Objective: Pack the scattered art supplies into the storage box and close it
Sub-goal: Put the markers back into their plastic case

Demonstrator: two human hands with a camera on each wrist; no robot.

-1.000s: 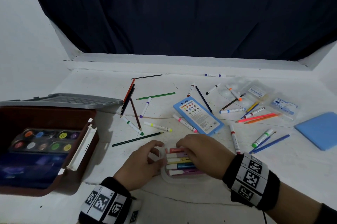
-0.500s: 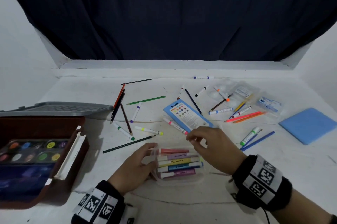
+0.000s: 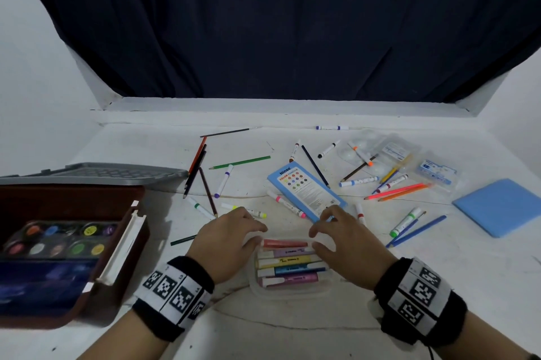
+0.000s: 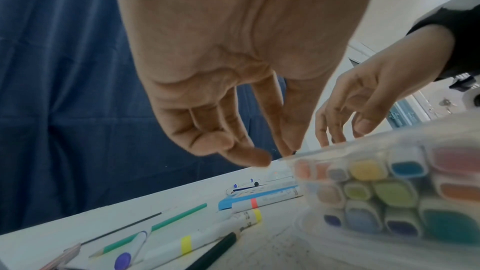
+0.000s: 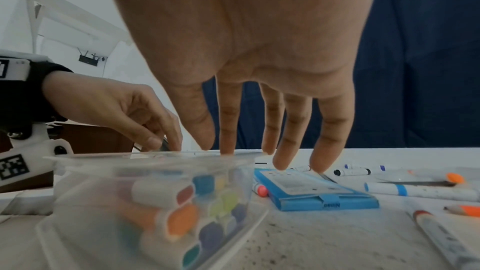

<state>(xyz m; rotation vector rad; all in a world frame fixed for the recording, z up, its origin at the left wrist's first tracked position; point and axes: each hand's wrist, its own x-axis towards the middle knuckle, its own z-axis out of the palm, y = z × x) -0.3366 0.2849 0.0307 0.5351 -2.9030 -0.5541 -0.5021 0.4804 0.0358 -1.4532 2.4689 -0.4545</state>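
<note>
At the near middle of the white tabletop (image 3: pixel 292 327) we see a clear plastic case of pastel highlighters (image 3: pixel 288 264), lying flat between both hands. Our left hand (image 3: pixel 225 245) sits at the case's left end with fingers (image 4: pixel 249 155) loosely bent, their tips at the rim; whether they actually grasp it we cannot tell, since the head view hides the contact under the hand. Our right hand (image 3: pixel 345 245) hovers at the right end, fingers (image 5: pixel 288 143) spread and relaxed, holding nothing; two tips reach down near the case's top edge, though contact is hard to make out. The case's clear walls blur the highlighter ends in both wrist views. Just beyond lies a flat blue pencil box (image 3: pixel 306 192), partly covered by the right fingers. Loose markers and coloured pencils (image 3: pixel 395 191) are scattered farther back. At the left stands the open brown storage box (image 3: pixel 123 277) holding a round-pan paint set (image 3: pixel 58 239); its near side is cut off by the frame edge, and its grey lid (image 3: pixel 96 173) lies open behind.
</note>
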